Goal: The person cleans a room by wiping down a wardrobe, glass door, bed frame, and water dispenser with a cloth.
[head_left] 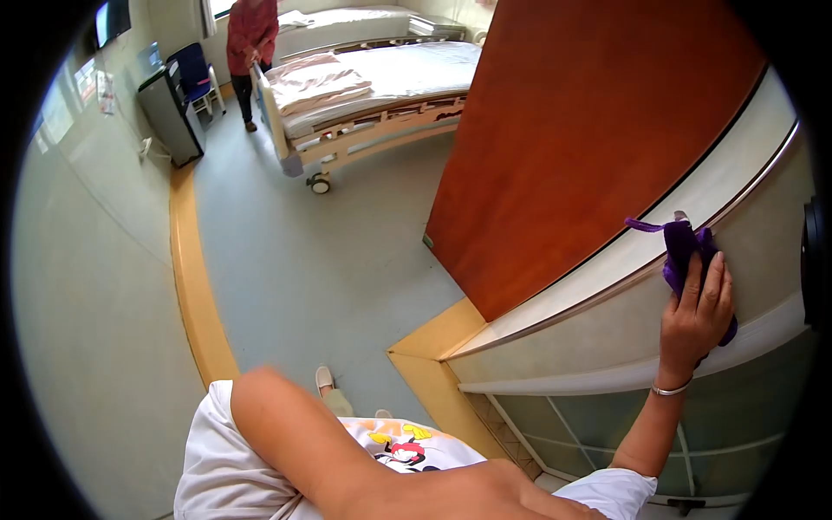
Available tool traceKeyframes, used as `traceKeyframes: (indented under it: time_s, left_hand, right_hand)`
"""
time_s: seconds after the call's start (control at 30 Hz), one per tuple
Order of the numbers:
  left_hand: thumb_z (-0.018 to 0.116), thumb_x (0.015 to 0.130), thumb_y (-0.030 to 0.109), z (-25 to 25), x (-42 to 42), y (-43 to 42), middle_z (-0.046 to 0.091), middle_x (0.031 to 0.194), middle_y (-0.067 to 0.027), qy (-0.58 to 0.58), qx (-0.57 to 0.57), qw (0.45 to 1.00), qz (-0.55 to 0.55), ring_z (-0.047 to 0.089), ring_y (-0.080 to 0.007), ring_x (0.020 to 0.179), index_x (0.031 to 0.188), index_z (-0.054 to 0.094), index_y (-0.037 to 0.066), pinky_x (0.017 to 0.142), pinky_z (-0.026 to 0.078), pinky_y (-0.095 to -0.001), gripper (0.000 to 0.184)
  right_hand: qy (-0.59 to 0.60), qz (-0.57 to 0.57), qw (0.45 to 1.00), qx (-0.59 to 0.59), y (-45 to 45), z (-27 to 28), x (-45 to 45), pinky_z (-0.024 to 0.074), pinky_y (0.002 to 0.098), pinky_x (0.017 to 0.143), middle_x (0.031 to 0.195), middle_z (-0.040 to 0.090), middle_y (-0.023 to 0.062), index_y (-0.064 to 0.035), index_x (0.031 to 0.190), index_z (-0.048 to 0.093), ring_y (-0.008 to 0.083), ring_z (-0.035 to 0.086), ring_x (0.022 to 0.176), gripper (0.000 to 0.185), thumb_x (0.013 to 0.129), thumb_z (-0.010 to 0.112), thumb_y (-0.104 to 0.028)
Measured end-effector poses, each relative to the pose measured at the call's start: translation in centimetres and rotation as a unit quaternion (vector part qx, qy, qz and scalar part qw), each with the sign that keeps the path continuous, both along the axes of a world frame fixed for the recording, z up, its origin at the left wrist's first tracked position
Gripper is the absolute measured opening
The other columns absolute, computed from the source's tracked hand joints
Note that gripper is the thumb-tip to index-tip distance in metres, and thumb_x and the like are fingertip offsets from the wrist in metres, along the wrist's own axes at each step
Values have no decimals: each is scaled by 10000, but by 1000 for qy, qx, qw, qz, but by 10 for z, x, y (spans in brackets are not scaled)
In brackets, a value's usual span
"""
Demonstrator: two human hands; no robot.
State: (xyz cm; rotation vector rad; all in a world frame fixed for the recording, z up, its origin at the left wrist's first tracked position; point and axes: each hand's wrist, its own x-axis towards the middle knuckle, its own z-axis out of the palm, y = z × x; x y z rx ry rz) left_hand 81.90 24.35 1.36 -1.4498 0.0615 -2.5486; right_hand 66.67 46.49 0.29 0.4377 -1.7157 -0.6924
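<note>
My right hand (700, 299), with a silver bracelet at the wrist, reaches up at the right. It holds a bunched purple cloth (679, 247) against the pale door frame. A small metal piece (680, 215) shows at the cloth's top, and a purple strap or fold sticks out leftward. My left arm is bent across the white printed shirt (406, 451). What looks like the back of my left hand (542, 498) is at the bottom edge; its fingers are hidden.
An open reddish-brown door (589, 139) stands beside the frame. Beyond it are a wheeled bed (373, 82), a person in red (251, 43), a blue chair (193, 69) and a small grey fridge (173, 117). A pale wall (95, 260) runs along the left.
</note>
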Motion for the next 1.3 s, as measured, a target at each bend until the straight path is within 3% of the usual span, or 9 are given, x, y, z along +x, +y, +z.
traceKeyframes:
  time_s: [0.07, 0.2, 0.33, 0.4, 0.53, 0.67, 0.73, 0.93, 1.3]
  left_hand:
    - [444, 861, 259, -3, 7, -13, 498, 997, -349, -4, 15, 1000, -5, 532, -372, 941, 937, 501, -216, 870, 388, -396, 484]
    - [415, 860, 352, -9, 13, -78, 529, 991, -309, -109, -268, 944, -157, 535, -367, 955, 1001, 491, -182, 882, 388, -370, 557]
    - [395, 858, 382, -8, 6, -108, 539, 981, -299, -114, -173, 975, -85, 554, -312, 947, 1000, 496, -178, 851, 414, -338, 586]
    - [364, 868, 390, -15, -2, -139, 547, 973, -288, -71, -234, 968, -58, 554, -310, 948, 1009, 493, -174, 837, 424, -339, 595]
    - [304, 880, 422, -38, -15, -190, 545, 996, -268, 4, -367, 929, 46, 557, -308, 935, 1029, 489, -157, 808, 439, -351, 626]
    - [272, 861, 497, -39, -31, -241, 528, 1051, -240, 15, -418, 908, 12, 547, -279, 960, 1081, 470, -123, 813, 433, -348, 687]
    - [300, 849, 458, -37, -34, -263, 533, 1025, -231, -2, -420, 907, 13, 546, -268, 926, 1060, 484, -110, 787, 433, -336, 633]
    - [384, 811, 340, -36, -39, -295, 548, 946, -204, -56, -382, 917, 97, 542, -237, 823, 996, 525, -73, 709, 435, -298, 474]
    - [539, 743, 124, -30, -64, -319, 577, 803, -154, -123, -378, 887, 234, 535, -180, 636, 880, 602, -4, 566, 438, -230, 198]
  right_hand:
    - [13, -6, 1000, 0, -3, 2, 2, 422, 352, 827, 1182, 464, 88, -76, 1057, 572, 255, 469, 1024, 298, 762, 578, -119]
    - [40, 4, 997, -63, -5, 10, 0, 404, 381, 848, 1182, 450, 138, -57, 1072, 557, 300, 458, 1041, 298, 797, 548, -171]
    - [86, 22, 989, -120, -9, 14, -18, 388, 423, 853, 1160, 458, 191, -11, 1109, 503, 342, 462, 1030, 324, 857, 461, -210]
    - [122, -35, 985, -116, -15, 6, -27, 384, 409, 859, 1142, 471, 196, 22, 1108, 490, 345, 474, 1009, 332, 853, 469, -190]
    - [134, -27, 984, -112, -26, -3, -30, 411, 417, 828, 1095, 498, 216, 34, 1037, 498, 359, 504, 966, 307, 851, 484, -210]
    - [146, -56, 984, -88, -28, -10, -32, 426, 417, 789, 1091, 505, 212, 28, 1021, 497, 355, 512, 956, 292, 848, 486, -208]
    - [139, -39, 986, -79, -28, -13, -34, 424, 408, 795, 1074, 516, 187, 19, 1043, 511, 336, 515, 951, 296, 827, 518, -183]
    - [186, -166, 962, -111, -24, -21, -40, 426, 435, 748, 1026, 527, 193, 13, 1067, 487, 354, 524, 886, 351, 785, 546, -187]
    - [176, -157, 968, -81, -29, -17, -43, 406, 451, 768, 1019, 522, 215, 46, 1064, 463, 370, 508, 897, 335, 800, 473, -160]
